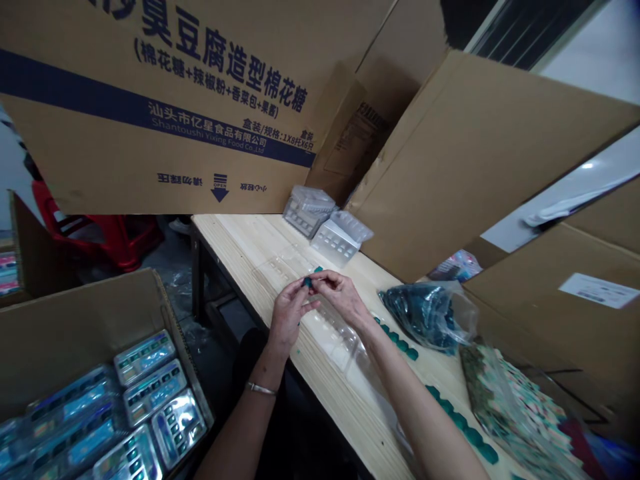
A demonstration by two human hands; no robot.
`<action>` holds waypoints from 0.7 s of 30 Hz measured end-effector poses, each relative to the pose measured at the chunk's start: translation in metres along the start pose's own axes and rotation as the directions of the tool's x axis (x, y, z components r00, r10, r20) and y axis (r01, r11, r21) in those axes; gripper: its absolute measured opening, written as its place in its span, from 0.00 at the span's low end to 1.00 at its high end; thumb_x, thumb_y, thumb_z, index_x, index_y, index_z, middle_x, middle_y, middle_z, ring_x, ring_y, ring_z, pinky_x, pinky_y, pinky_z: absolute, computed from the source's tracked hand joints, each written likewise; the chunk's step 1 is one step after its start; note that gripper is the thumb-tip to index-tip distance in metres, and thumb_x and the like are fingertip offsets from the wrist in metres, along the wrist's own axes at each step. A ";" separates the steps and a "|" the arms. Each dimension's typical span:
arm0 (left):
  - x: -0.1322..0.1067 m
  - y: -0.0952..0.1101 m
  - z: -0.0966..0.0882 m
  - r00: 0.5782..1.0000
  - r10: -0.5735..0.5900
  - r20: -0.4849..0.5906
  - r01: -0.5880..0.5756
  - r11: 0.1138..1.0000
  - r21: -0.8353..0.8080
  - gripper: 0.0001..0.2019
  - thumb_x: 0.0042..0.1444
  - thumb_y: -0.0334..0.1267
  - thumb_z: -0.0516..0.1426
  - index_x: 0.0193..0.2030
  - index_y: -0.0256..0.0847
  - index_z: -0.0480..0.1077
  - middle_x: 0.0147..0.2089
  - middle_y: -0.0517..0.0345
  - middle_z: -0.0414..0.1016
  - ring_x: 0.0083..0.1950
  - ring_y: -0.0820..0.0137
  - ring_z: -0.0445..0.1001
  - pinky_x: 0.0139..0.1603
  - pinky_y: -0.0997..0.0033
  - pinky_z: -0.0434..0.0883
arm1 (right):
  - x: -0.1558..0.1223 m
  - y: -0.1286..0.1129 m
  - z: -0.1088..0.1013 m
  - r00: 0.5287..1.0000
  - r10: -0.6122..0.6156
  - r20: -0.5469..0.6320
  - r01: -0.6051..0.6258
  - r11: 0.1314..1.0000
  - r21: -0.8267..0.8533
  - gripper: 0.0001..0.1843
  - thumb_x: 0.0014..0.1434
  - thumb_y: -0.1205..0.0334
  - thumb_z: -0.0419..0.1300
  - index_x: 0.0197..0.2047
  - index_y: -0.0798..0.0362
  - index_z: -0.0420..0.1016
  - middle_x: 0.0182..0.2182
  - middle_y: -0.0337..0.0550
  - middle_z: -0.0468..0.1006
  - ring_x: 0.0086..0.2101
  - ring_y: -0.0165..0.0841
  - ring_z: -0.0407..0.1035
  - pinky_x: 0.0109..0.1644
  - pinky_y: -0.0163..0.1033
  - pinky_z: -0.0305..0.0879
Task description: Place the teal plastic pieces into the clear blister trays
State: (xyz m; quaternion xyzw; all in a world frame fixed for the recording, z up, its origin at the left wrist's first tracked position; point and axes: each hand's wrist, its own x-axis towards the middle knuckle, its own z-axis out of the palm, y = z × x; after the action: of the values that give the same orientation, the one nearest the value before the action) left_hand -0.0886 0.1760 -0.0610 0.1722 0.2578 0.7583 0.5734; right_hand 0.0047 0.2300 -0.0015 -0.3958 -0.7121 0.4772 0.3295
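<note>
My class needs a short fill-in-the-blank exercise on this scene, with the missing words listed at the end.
1. The left hand and right hand meet at a small teal piece; a silver bracelet circles the ____ wrist.
2. In the picture, the printed arrow marked OPEN points ____.
3. The plastic stool on the floor is coloured ____.

Missing words: left; down; red.
</note>
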 end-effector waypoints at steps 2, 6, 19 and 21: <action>0.000 -0.001 0.001 1.000 0.018 0.003 -0.018 0.998 0.061 0.13 0.46 0.35 0.62 0.41 0.35 0.73 0.40 0.50 0.75 0.39 0.67 0.73 0.33 0.70 0.75 | -0.001 -0.002 -0.002 1.000 0.010 0.014 -0.010 1.000 -0.028 0.13 0.48 0.56 0.62 0.34 0.56 0.74 0.26 0.42 0.77 0.27 0.30 0.71 0.33 0.36 0.68; 0.000 -0.003 0.002 0.999 0.043 -0.021 -0.039 0.990 0.134 0.16 0.44 0.34 0.63 0.42 0.34 0.73 0.38 0.49 0.75 0.38 0.65 0.74 0.26 0.72 0.74 | 0.001 -0.003 -0.010 0.999 0.030 0.009 -0.030 0.998 -0.049 0.16 0.44 0.55 0.65 0.34 0.57 0.72 0.25 0.41 0.76 0.26 0.30 0.70 0.31 0.35 0.67; 0.005 0.011 -0.009 0.991 -0.117 -0.072 0.102 0.978 -0.182 0.10 0.48 0.28 0.60 0.39 0.33 0.71 0.33 0.52 0.75 0.35 0.71 0.76 0.30 0.81 0.72 | 0.094 0.070 -0.030 0.928 -0.347 -0.137 0.186 0.749 -0.636 0.07 0.50 0.65 0.59 0.33 0.56 0.76 0.32 0.45 0.76 0.34 0.32 0.69 0.42 0.39 0.64; 0.006 0.014 -0.007 0.986 -0.150 -0.067 0.129 0.958 -0.255 0.07 0.50 0.26 0.58 0.38 0.32 0.71 0.33 0.52 0.75 0.35 0.71 0.76 0.31 0.82 0.73 | 0.094 0.074 -0.028 0.930 -0.348 -0.118 0.190 0.729 -0.657 0.06 0.50 0.66 0.59 0.32 0.55 0.76 0.31 0.44 0.76 0.34 0.32 0.68 0.42 0.39 0.64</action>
State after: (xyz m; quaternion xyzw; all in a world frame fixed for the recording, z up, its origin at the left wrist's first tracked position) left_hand -0.1054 0.1778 -0.0591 0.0471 0.1962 0.7491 0.6310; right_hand 0.0029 0.3416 -0.0536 -0.4286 -0.8371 0.1054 0.3231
